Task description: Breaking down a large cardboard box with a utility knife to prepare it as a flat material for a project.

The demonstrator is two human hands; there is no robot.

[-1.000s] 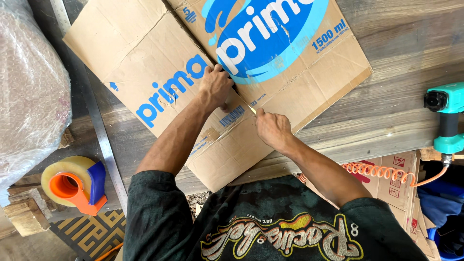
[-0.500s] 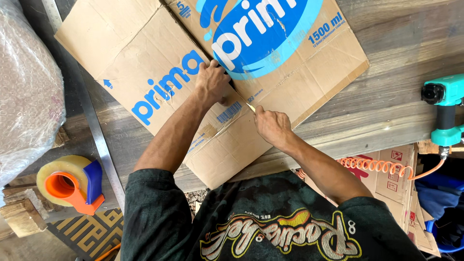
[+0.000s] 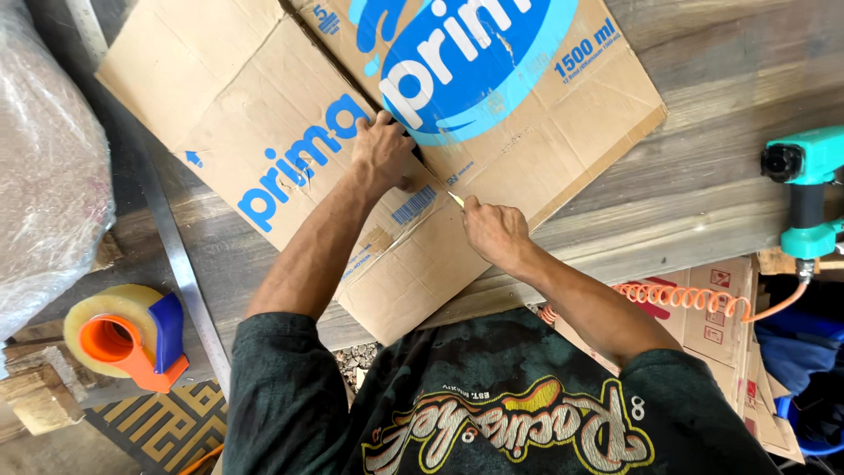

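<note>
Hands at work on a flattened cardboard box (image 3: 290, 114) printed in blue, spread across a wooden worktop (image 3: 703, 185) and reaching past its near edge. The left hand (image 3: 382, 151) lies knuckles up on the cardboard near the middle of the sheet, fingers curled and pressed down beside a crease where two panels meet. The right hand (image 3: 497, 233) sits just beside it, nearer the worktop's front edge, closed in a pinch around a small pale blade (image 3: 456, 200) whose tip touches the cardboard close to a printed barcode. Only the tip of the blade shows beyond the fingers; the rest of the tool is hidden in the grip.

At the worktop's right edge stands a teal pneumatic tool (image 3: 804, 189), with a coiled orange air hose (image 3: 694, 299) trailing from its base below the front edge. More flattened cartons (image 3: 730, 343) are stacked below that edge on the right. Off the left edge, a roll of clear packing tape in an orange and blue dispenser (image 3: 127, 339) rests on a wooden block (image 3: 40, 400), well apart from both hands, and a bundle wrapped in clear plastic (image 3: 44, 158) fills the far left.
</note>
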